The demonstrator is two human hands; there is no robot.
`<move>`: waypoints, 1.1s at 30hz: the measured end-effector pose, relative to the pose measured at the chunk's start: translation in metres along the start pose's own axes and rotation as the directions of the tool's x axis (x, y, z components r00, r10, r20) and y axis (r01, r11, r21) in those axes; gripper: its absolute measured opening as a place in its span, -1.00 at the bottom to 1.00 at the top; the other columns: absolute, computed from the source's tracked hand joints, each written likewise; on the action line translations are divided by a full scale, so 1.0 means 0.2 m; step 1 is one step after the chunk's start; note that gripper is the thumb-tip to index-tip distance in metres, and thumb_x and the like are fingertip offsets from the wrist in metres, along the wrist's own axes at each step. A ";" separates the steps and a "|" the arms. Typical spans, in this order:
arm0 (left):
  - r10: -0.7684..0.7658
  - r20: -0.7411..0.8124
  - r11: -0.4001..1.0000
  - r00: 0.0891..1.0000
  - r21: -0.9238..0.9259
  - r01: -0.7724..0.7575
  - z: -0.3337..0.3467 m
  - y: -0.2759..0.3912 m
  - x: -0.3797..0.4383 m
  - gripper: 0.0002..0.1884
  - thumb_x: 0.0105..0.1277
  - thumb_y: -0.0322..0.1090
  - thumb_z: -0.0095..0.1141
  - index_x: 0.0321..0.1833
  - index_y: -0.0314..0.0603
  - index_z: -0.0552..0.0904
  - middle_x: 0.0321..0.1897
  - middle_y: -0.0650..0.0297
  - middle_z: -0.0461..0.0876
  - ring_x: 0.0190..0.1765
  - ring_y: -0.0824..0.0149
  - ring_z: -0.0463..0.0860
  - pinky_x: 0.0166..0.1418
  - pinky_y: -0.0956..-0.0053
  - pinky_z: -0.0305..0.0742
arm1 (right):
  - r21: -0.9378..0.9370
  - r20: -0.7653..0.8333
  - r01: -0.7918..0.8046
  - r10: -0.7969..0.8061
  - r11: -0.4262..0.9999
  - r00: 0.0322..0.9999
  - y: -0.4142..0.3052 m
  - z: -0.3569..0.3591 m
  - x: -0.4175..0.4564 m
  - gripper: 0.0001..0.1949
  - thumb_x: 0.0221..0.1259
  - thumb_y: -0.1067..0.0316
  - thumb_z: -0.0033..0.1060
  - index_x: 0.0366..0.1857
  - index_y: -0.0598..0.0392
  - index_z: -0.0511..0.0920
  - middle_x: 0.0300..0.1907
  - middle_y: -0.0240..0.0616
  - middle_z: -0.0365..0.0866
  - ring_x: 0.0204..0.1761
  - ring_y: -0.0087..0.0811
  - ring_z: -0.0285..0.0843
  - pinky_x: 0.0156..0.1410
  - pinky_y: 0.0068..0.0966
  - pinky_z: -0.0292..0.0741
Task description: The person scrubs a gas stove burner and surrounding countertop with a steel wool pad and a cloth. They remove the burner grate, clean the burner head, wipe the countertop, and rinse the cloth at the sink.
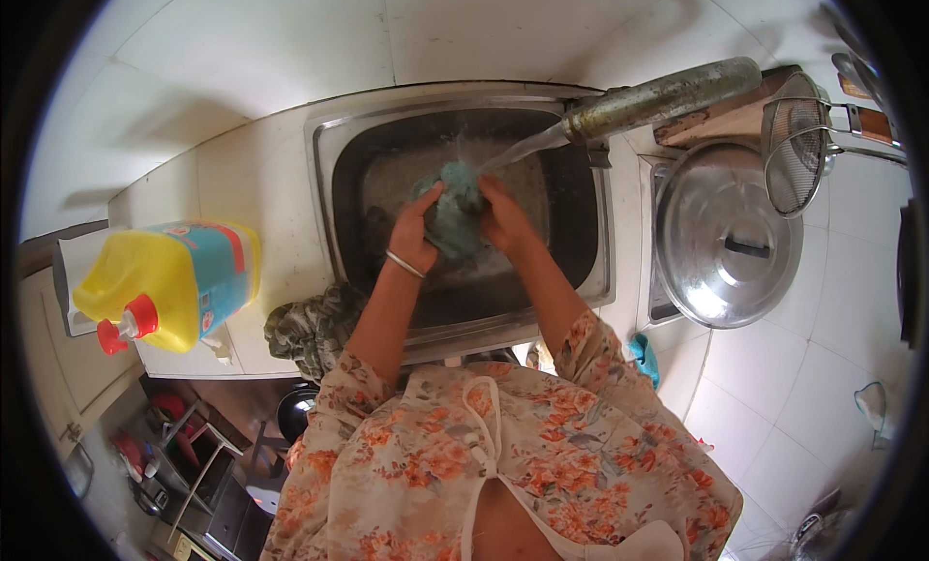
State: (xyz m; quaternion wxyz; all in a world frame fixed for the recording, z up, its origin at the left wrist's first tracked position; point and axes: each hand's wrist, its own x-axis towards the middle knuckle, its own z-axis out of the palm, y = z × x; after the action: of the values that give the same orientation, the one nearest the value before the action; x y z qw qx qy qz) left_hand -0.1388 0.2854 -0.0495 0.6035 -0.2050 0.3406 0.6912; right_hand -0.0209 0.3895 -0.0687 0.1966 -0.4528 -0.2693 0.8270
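Both hands hold a wet teal cloth point(456, 216) over the basin of a stainless steel sink point(319, 198). My left hand point(415, 234) grips the cloth's left side, thumb on top, with a bangle around the wrist. On the other side, my right hand point(506, 216) has its fingers against the cloth's right edge. A stream of water point(524, 146) runs from a worn metal spout point(660, 100) and lands at the top of the cloth, where it splashes. The fingers beneath the cloth are hidden.
Left of the sink stands a yellow jug with a red pump point(163, 289). A dark patterned cloth point(313, 327) lies by the sink's near-left corner. To the right are a large metal lid point(729, 234), a mesh strainer point(795, 147) and a wooden board point(711, 114). A blue cloth point(643, 358) hangs at the counter edge.
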 end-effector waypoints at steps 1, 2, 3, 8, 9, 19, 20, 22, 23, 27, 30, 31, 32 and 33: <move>0.095 -0.043 0.994 0.995 0.052 -0.093 -0.01 0.00 0.02 -0.77 0.49 -0.32 0.21 0.10 -0.26 0.64 -0.06 0.21 0.74 -0.03 0.27 0.72 0.03 0.32 0.65 | -0.039 0.013 0.117 -0.117 0.992 0.993 0.02 -0.03 0.00 -0.71 0.53 0.15 0.21 0.09 0.13 0.57 0.05 -0.34 0.59 0.12 -0.43 0.53 0.19 -0.41 0.45; 0.192 -0.080 0.977 0.978 0.106 -0.183 -0.02 0.00 0.04 -0.80 0.48 -0.37 0.21 0.08 -0.24 0.64 -0.09 0.22 0.73 -0.06 0.29 0.71 0.00 0.34 0.64 | -0.233 0.082 0.245 -0.232 0.941 0.969 0.05 -0.06 -0.01 -0.74 0.51 0.18 0.24 0.06 0.09 0.56 0.04 -0.36 0.58 0.13 -0.45 0.52 0.20 -0.40 0.47; 0.289 -0.128 0.945 0.949 0.196 -0.261 -0.03 -0.02 0.08 -0.83 0.47 -0.40 0.21 0.05 -0.23 0.64 -0.12 0.24 0.71 -0.08 0.32 0.69 -0.03 0.36 0.63 | -0.406 0.168 0.367 -0.326 0.837 0.930 0.10 -0.12 0.00 -0.77 0.48 0.21 0.27 0.03 0.06 0.55 0.03 -0.38 0.58 0.13 -0.48 0.51 0.20 -0.39 0.49; 0.665 0.201 0.365 0.719 0.753 -0.547 -0.15 -0.17 0.14 -0.75 0.44 -0.43 0.29 0.10 -0.10 0.55 -0.10 0.32 0.64 -0.10 0.34 0.64 -0.03 0.28 0.59 | -0.519 -0.061 0.358 -0.451 0.776 0.890 0.18 0.07 -0.07 -0.68 0.40 0.25 0.36 0.10 0.09 0.52 0.02 -0.33 0.60 0.12 -0.42 0.56 0.16 -0.39 0.54; 0.627 0.186 0.449 0.756 0.707 -0.546 -0.13 -0.21 0.13 -0.74 0.44 -0.40 0.30 0.11 -0.10 0.55 -0.10 0.31 0.64 -0.11 0.33 0.64 -0.03 0.27 0.60 | -0.320 -0.141 0.220 -0.276 0.922 0.951 0.12 0.01 0.00 -0.63 0.39 0.23 0.36 0.13 0.15 0.51 0.04 -0.27 0.60 0.11 -0.38 0.56 0.13 -0.37 0.54; 0.399 -0.302 0.880 0.866 0.391 -0.270 -0.13 -0.05 0.30 -0.55 0.52 0.05 0.17 0.07 -0.27 0.66 -0.22 0.21 0.70 -0.17 0.28 0.65 -0.01 0.34 0.55 | -0.738 0.271 0.602 -0.683 0.305 0.678 0.13 0.13 -0.21 -0.83 0.36 0.32 0.29 -0.07 0.09 0.64 -0.08 -0.18 0.68 -0.11 -0.20 0.65 0.07 -0.29 0.56; 0.341 -0.295 0.843 0.893 0.516 -0.152 -0.23 -0.01 0.36 -0.47 0.54 0.13 0.12 0.10 -0.31 0.65 -0.22 0.19 0.72 -0.18 0.25 0.66 -0.01 0.32 0.56 | -0.716 0.427 0.688 -0.704 0.120 0.567 0.21 0.18 -0.24 -0.86 0.36 0.33 0.26 -0.11 0.11 0.65 -0.08 -0.09 0.69 -0.08 -0.09 0.67 0.07 -0.24 0.56; 0.191 -0.367 0.910 0.911 0.413 -0.024 -0.41 -0.10 0.47 -0.33 0.55 0.26 0.00 0.29 -0.29 0.56 0.07 0.10 0.65 0.07 0.17 0.64 0.01 0.26 0.59 | -0.725 0.430 0.687 -0.741 0.058 0.516 0.25 0.25 -0.17 -0.84 0.35 0.30 0.26 -0.11 0.11 0.65 -0.06 0.00 0.68 -0.04 0.02 0.66 0.06 -0.17 0.56; 0.147 -0.388 0.930 0.910 0.367 0.007 -0.36 -0.17 0.47 -0.30 0.55 0.30 -0.03 0.30 -0.31 0.56 0.09 0.08 0.66 0.07 0.15 0.64 0.03 0.24 0.59 | -0.747 0.417 0.664 -0.764 0.020 0.492 0.24 0.24 -0.10 -0.83 0.34 0.29 0.25 -0.10 0.10 0.65 -0.06 0.05 0.68 -0.01 0.08 0.66 0.06 -0.13 0.56; 0.104 -0.390 0.938 0.915 0.345 0.040 0.05 -0.35 0.19 -0.26 0.54 0.34 -0.05 0.24 -0.37 0.60 -0.04 0.04 0.72 -0.14 0.14 0.69 0.04 0.17 0.58 | -0.964 0.000 0.137 -0.518 0.228 0.856 -0.04 0.15 0.13 -0.79 0.38 0.21 0.23 -0.33 0.12 0.70 -0.30 0.01 0.69 -0.23 0.13 0.66 -0.07 -0.08 0.57; 0.145 -0.284 0.863 0.948 0.505 0.020 -0.17 -0.22 0.31 -0.27 0.57 0.27 -0.06 0.45 -0.29 0.48 0.09 0.04 0.70 -0.15 0.15 0.71 -0.08 0.17 0.59 | -0.836 0.387 0.535 -0.822 -0.122 0.417 0.21 0.10 0.02 -0.77 0.42 0.20 0.19 -0.33 0.11 0.69 -0.31 -0.01 0.69 -0.29 0.09 0.65 -0.17 -0.06 0.55; 0.126 -0.271 0.875 0.954 0.484 0.022 -0.28 -0.13 0.35 -0.30 0.57 0.27 -0.06 0.41 -0.27 0.50 0.07 0.06 0.69 -0.15 0.16 0.70 -0.08 0.19 0.58 | -0.824 0.338 0.566 -0.774 0.033 0.536 0.28 0.18 -0.08 -0.75 0.43 0.18 0.19 -0.34 0.11 0.69 -0.31 0.00 0.68 -0.30 0.07 0.65 -0.19 -0.06 0.54; 0.094 -0.253 0.893 0.963 0.448 0.030 -0.33 -0.08 0.39 -0.32 0.58 0.26 -0.06 0.37 -0.26 0.52 0.05 0.07 0.69 -0.15 0.18 0.69 -0.07 0.20 0.58 | -0.808 0.298 0.565 -0.711 0.167 0.636 0.29 0.26 -0.19 -0.74 0.44 0.17 0.18 -0.34 0.12 0.69 -0.31 0.01 0.67 -0.31 0.06 0.65 -0.21 -0.05 0.52; 0.078 -0.251 0.910 0.965 0.412 0.034 -0.33 -0.07 0.40 -0.35 0.58 0.25 -0.06 0.33 -0.24 0.54 0.02 0.08 0.69 -0.15 0.20 0.68 -0.07 0.21 0.57 | -0.790 0.257 0.536 -0.633 0.299 0.731 0.29 0.30 -0.25 -0.73 0.45 0.16 0.17 -0.34 0.13 0.68 -0.31 0.02 0.67 -0.32 0.04 0.65 -0.24 -0.05 0.51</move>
State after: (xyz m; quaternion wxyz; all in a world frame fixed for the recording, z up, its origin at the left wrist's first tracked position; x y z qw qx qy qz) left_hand -0.1479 0.2936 -0.1538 0.5749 -0.1586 0.5580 0.5771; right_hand -0.0510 0.2999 -0.0447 0.2607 -0.4009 -0.7575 0.4444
